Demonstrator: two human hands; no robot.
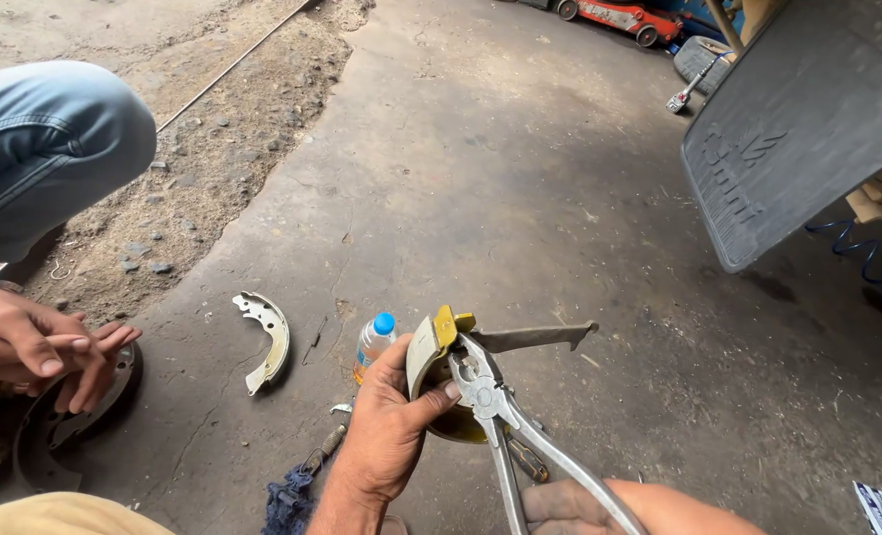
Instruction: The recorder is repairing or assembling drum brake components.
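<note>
Brake shoe (427, 359), curved with a yellow tip, sits in the grip of the left hand (386, 426), thumb and fingers closed around it above the concrete floor (520, 178). Bare metal pliers (500, 416) bite at its upper end, their handles running down into the right hand (599, 507), whose grip is closed on them. A flat lever (535, 337) sticks out to the right. Just behind stands a small bottle (371, 345) with a blue cap. Further left a second brake shoe (267, 342) lies on the floor. Another person's clasped hands (40, 342) rest above a brake drum (74, 421).
</note>
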